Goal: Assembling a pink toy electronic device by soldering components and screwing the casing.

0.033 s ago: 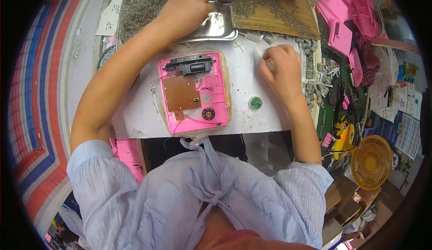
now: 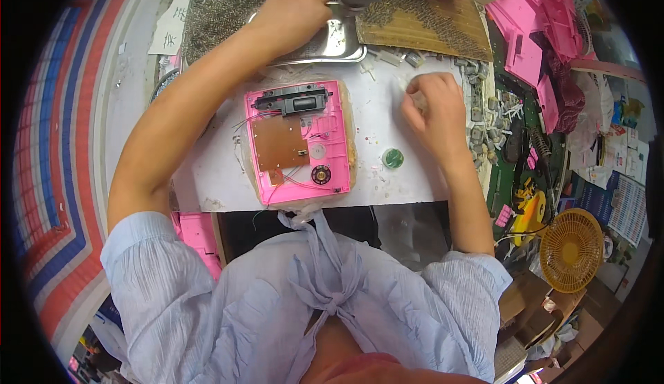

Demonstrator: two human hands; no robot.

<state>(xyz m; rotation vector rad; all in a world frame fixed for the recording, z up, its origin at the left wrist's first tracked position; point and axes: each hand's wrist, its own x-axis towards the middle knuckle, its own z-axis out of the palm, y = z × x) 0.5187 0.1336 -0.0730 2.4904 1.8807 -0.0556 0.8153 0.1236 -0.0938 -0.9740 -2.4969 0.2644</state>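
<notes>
Counts from the head view: two hands in frame, left hand (image 2: 290, 14) and right hand (image 2: 432, 104). One open pink casing (image 2: 297, 142) sat on the white work surface (image 2: 377, 176), with one brown circuit board (image 2: 279, 144), one black module (image 2: 294, 100) and one small round black part (image 2: 320, 174) in it. One small green round piece (image 2: 393, 158) lay beside the casing. One metal tray (image 2: 332, 41) was at the far edge. One yellow desk fan (image 2: 571, 250) stood at the right. Several more pink casings (image 2: 529, 31) were stacked at upper right, count not readable. Small grey parts (image 2: 484, 117) were strewn right of the surface, too many and too small to count.
</notes>
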